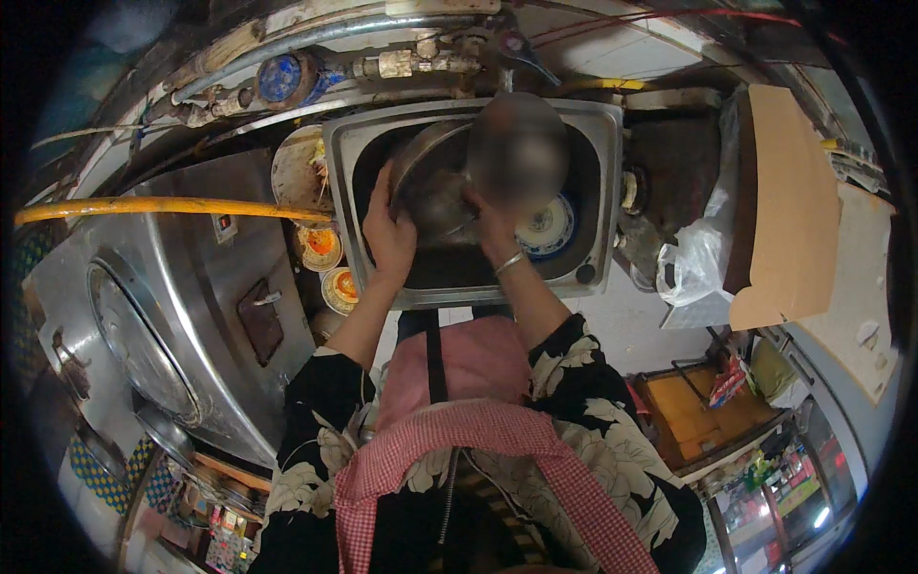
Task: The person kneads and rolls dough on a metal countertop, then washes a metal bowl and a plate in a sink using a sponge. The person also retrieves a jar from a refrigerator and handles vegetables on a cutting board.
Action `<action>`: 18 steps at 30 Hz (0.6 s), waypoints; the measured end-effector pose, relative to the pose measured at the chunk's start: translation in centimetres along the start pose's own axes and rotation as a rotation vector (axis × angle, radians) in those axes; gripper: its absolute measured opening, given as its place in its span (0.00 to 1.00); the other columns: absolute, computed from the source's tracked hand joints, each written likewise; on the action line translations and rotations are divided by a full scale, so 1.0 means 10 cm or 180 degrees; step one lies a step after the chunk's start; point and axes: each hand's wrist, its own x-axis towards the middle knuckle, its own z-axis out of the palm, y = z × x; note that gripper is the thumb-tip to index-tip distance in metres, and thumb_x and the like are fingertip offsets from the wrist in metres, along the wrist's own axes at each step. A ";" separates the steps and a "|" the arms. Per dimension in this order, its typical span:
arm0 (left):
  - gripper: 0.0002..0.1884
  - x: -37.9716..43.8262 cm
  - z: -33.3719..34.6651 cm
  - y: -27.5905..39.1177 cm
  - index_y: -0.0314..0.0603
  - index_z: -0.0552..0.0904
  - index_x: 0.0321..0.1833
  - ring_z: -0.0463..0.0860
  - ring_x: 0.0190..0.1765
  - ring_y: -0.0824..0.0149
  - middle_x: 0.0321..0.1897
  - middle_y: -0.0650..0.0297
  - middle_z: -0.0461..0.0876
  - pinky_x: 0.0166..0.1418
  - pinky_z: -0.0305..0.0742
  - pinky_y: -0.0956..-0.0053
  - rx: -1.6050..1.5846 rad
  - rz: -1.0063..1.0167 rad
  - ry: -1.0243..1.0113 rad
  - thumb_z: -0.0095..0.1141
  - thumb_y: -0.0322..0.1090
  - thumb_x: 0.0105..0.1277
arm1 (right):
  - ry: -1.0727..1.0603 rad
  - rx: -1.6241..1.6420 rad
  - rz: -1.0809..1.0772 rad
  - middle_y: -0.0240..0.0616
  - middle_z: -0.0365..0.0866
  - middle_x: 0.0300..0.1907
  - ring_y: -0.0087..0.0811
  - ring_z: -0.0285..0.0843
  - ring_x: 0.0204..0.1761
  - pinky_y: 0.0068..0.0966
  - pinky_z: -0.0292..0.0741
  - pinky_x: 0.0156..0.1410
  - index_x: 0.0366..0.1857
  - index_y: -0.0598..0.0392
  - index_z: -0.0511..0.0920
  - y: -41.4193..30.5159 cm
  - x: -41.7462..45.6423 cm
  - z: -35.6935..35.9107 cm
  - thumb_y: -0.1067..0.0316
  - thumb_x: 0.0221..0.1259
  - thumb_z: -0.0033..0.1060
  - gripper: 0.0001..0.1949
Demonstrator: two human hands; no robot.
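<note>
A large round metal pan or bowl is tilted inside the stainless steel sink. My left hand grips its left rim, thumb towards the inside. At the pan's right side is my right hand, a bracelet on the wrist. Its fingers are partly hidden by a blurred patch, so I cannot tell what it holds. A white plate with a blue patterned rim lies in the sink, right of that hand. The blurred patch also covers part of the pan and the back of the basin.
Left of the sink are a round food-soiled container and bowls with orange residue. A yellow hose reaches the sink's left edge, over a steel cabinet. Cardboard and a plastic bag stand right. Pipes run behind.
</note>
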 end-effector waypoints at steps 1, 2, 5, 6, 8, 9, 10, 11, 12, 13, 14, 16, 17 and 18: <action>0.40 0.00 -0.03 -0.02 0.50 0.73 0.75 0.82 0.64 0.46 0.63 0.48 0.81 0.64 0.78 0.64 0.0055 0.0022 0.0008 0.46 0.11 0.57 | -0.0301 0.0010 0.0458 0.44 0.87 0.49 0.35 0.85 0.51 0.32 0.80 0.56 0.59 0.67 0.76 0.17 -0.03 0.00 0.55 0.53 0.82 0.34; 0.40 0.02 -0.04 -0.01 0.50 0.73 0.75 0.82 0.65 0.47 0.63 0.48 0.80 0.64 0.77 0.64 0.0091 0.0062 0.0001 0.46 0.11 0.57 | -0.0578 -0.0015 0.0908 0.43 0.86 0.50 0.36 0.85 0.52 0.33 0.81 0.56 0.59 0.65 0.77 0.32 -0.06 -0.01 0.56 0.53 0.81 0.33; 0.41 0.08 -0.18 -0.01 0.52 0.73 0.75 0.82 0.64 0.46 0.62 0.48 0.80 0.66 0.77 0.65 0.0916 0.0443 0.0000 0.45 0.09 0.57 | -0.1381 -0.0965 0.0045 0.40 0.84 0.52 0.38 0.82 0.55 0.37 0.81 0.56 0.54 0.60 0.80 -0.22 -0.53 -0.20 0.56 0.58 0.77 0.25; 0.40 0.09 -0.22 0.06 0.47 0.74 0.74 0.83 0.62 0.47 0.63 0.51 0.81 0.64 0.78 0.65 0.0765 0.0670 0.0096 0.44 0.08 0.57 | -0.1037 -0.1984 -0.1242 0.40 0.85 0.51 0.38 0.82 0.54 0.36 0.81 0.54 0.54 0.60 0.80 -0.25 -0.58 -0.30 0.56 0.59 0.76 0.24; 0.35 0.05 -0.15 -0.05 0.42 0.75 0.72 0.85 0.60 0.49 0.59 0.51 0.84 0.64 0.79 0.65 0.0263 0.0344 0.0116 0.49 0.11 0.58 | -0.0612 -0.2671 -0.1906 0.41 0.85 0.50 0.39 0.84 0.52 0.36 0.81 0.53 0.55 0.61 0.79 -0.34 -0.57 -0.47 0.56 0.62 0.73 0.24; 0.34 0.00 -0.11 -0.17 0.39 0.75 0.71 0.86 0.58 0.50 0.57 0.51 0.85 0.63 0.80 0.65 0.0022 0.0168 0.0154 0.52 0.13 0.59 | -0.0625 -0.2362 -0.1298 0.43 0.86 0.49 0.41 0.84 0.51 0.36 0.81 0.54 0.56 0.62 0.78 -0.63 -0.60 -0.49 0.57 0.63 0.71 0.24; 0.32 -0.11 0.00 -0.44 0.38 0.76 0.70 0.86 0.57 0.51 0.55 0.51 0.86 0.62 0.80 0.64 -0.0318 -0.0507 -0.0046 0.55 0.15 0.59 | -0.0625 -0.2040 -0.0691 0.44 0.86 0.48 0.42 0.85 0.50 0.37 0.81 0.55 0.57 0.62 0.77 -0.84 -0.63 -0.54 0.57 0.64 0.69 0.24; 0.30 -0.25 0.16 -0.83 0.36 0.77 0.68 0.87 0.56 0.52 0.53 0.51 0.87 0.61 0.81 0.64 -0.0671 -0.1182 -0.0231 0.58 0.18 0.59 | -0.0606 -0.1515 -0.0476 0.48 0.86 0.47 0.45 0.86 0.49 0.37 0.82 0.55 0.60 0.63 0.76 -0.84 -0.62 -0.61 0.58 0.63 0.69 0.26; 0.28 -0.32 0.26 -1.04 0.35 0.78 0.66 0.87 0.55 0.52 0.50 0.51 0.88 0.60 0.81 0.63 -0.1026 -0.1844 -0.0451 0.61 0.20 0.59 | -0.0556 -0.0980 -0.0252 0.53 0.86 0.47 0.48 0.87 0.49 0.38 0.82 0.55 0.63 0.64 0.74 -0.77 -0.60 -0.69 0.59 0.61 0.69 0.28; 0.27 -0.31 0.30 -0.90 0.34 0.79 0.64 0.88 0.53 0.51 0.49 0.49 0.89 0.58 0.82 0.61 -0.0918 -0.2159 -0.0577 0.63 0.24 0.59 | -0.0481 -0.0899 -0.0282 0.55 0.86 0.47 0.50 0.87 0.49 0.39 0.82 0.55 0.65 0.64 0.72 -0.72 -0.56 -0.77 0.61 0.61 0.68 0.30; 0.25 -0.31 0.38 -0.74 0.34 0.80 0.62 0.88 0.51 0.49 0.47 0.48 0.89 0.56 0.82 0.59 -0.0808 -0.2474 -0.0703 0.65 0.28 0.59 | -0.0410 -0.0823 -0.0302 0.58 0.86 0.47 0.52 0.87 0.49 0.40 0.82 0.55 0.67 0.64 0.70 -0.66 -0.55 -0.85 0.62 0.61 0.67 0.31; 0.23 -0.30 0.49 -0.68 0.35 0.81 0.59 0.89 0.47 0.46 0.44 0.46 0.89 0.52 0.83 0.56 -0.0071 -0.2159 -0.0698 0.67 0.35 0.61 | -0.0320 -0.1522 -0.0635 0.59 0.87 0.46 0.54 0.87 0.50 0.42 0.81 0.55 0.70 0.64 0.67 -0.74 -0.58 -0.92 0.65 0.62 0.63 0.32; 0.22 -0.23 0.60 -0.76 0.35 0.82 0.58 0.88 0.45 0.44 0.43 0.45 0.89 0.50 0.83 0.54 0.0542 -0.1520 -0.0576 0.66 0.38 0.63 | -0.0313 -0.1843 -0.0671 0.60 0.87 0.46 0.56 0.87 0.51 0.43 0.81 0.56 0.72 0.64 0.65 -0.84 -0.65 -0.93 0.67 0.63 0.61 0.32; 0.21 -0.14 0.70 -0.84 0.36 0.82 0.56 0.88 0.43 0.42 0.43 0.45 0.88 0.48 0.83 0.53 0.1135 -0.0877 -0.0437 0.66 0.40 0.64 | -0.0369 -0.2092 -0.0497 0.61 0.87 0.46 0.57 0.86 0.52 0.43 0.81 0.56 0.73 0.65 0.63 -1.24 -0.80 -0.86 0.68 0.63 0.60 0.33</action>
